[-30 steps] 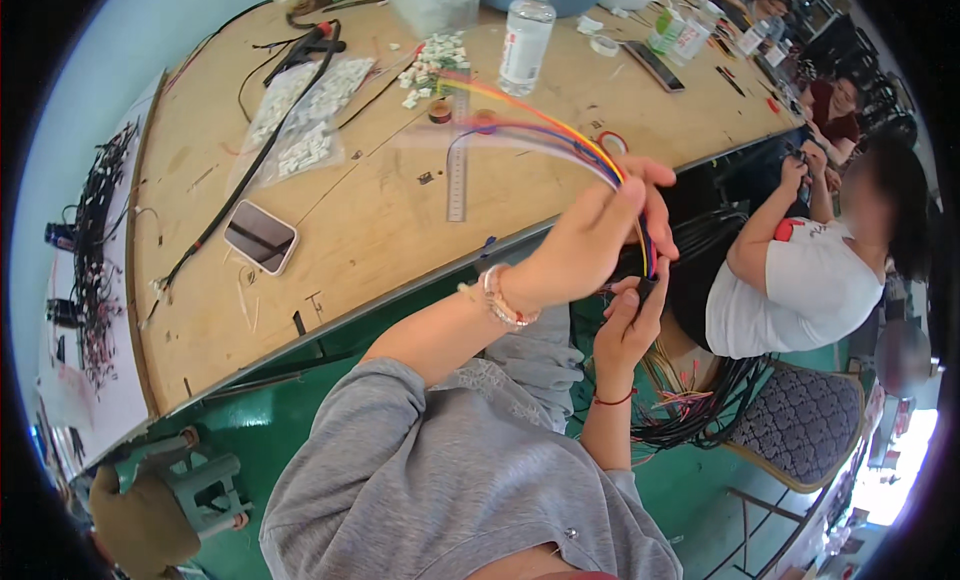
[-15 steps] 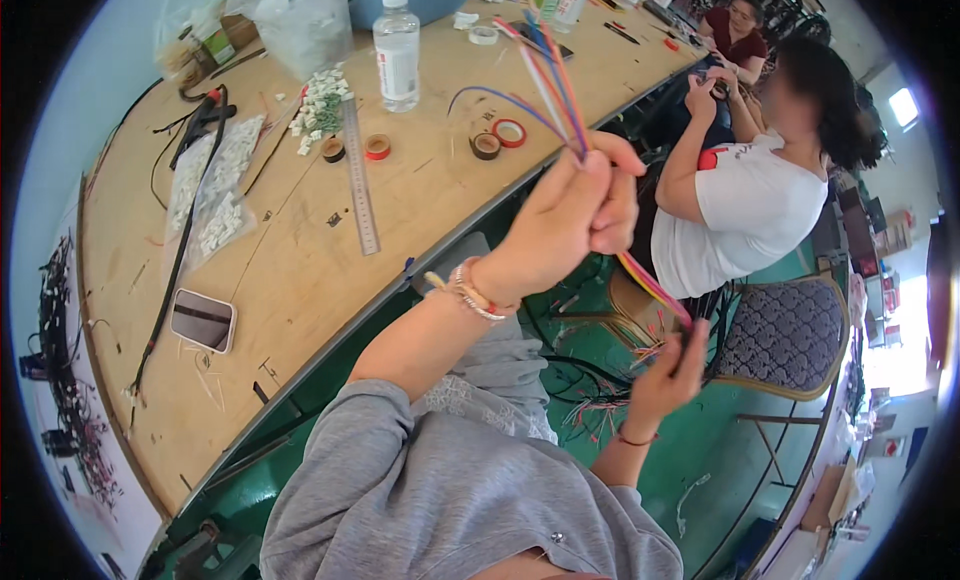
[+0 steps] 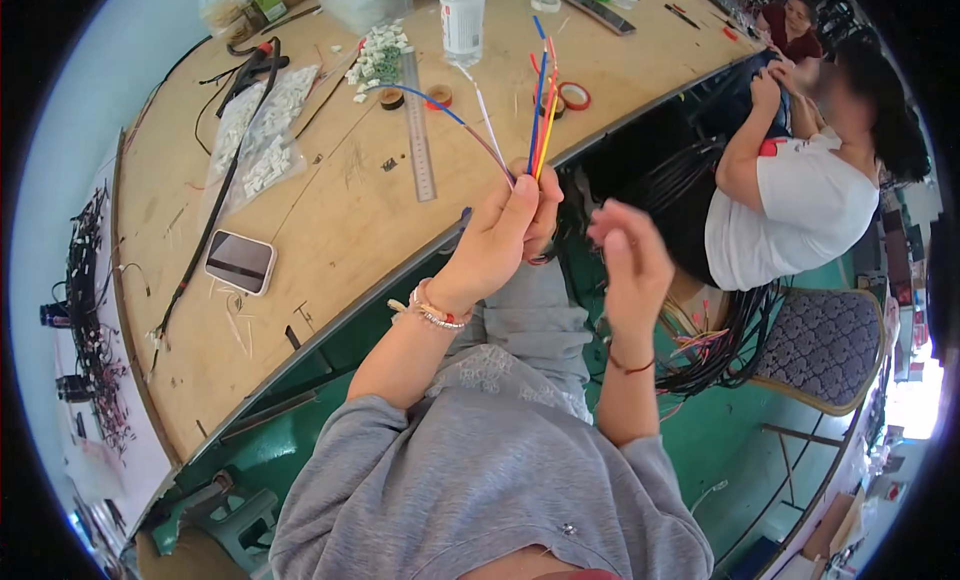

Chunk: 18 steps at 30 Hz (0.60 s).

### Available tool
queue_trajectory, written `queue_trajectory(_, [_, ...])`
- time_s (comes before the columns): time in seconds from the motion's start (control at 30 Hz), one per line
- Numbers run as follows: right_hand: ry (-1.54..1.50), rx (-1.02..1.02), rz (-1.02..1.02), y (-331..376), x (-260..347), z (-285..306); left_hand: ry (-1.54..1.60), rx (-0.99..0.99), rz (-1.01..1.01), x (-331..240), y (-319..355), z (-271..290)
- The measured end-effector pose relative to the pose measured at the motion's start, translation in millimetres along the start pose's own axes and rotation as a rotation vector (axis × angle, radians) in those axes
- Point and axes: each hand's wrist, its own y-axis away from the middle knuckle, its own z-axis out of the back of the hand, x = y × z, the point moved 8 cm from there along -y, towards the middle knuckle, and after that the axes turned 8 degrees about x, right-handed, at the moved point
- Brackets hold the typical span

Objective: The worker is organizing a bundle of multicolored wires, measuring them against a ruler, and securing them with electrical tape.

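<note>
Bundle of coloured wires (image 3: 541, 105): pinched at its lower end by the clenched fingers of the left hand (image 3: 510, 230), long axis near upright, free ends fanned away over the workbench (image 3: 330, 220). One violet strand is bowed leftward; slippage is judged likely if pinch loosens. Right hand (image 3: 628, 260): beside the fingers, loosely spread, nothing held.

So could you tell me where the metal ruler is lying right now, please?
In the head view, the metal ruler lies on the wooden table, upper left of the left hand, beside the bags of white connectors.
</note>
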Motion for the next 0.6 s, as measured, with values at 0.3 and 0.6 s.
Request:
queue_trajectory(0.3, [-0.203, 0.080, -0.066, -22.0, 37.6, -22.2, -0.014, 0.076, 0.042, 14.8, 23.0, -39.3])
queue_trajectory(0.6, [-0.005, 0.002, -0.068, 3.9, 47.0, -3.1, -0.044, 0.222, 0.184, 33.8, 31.0, -67.1])
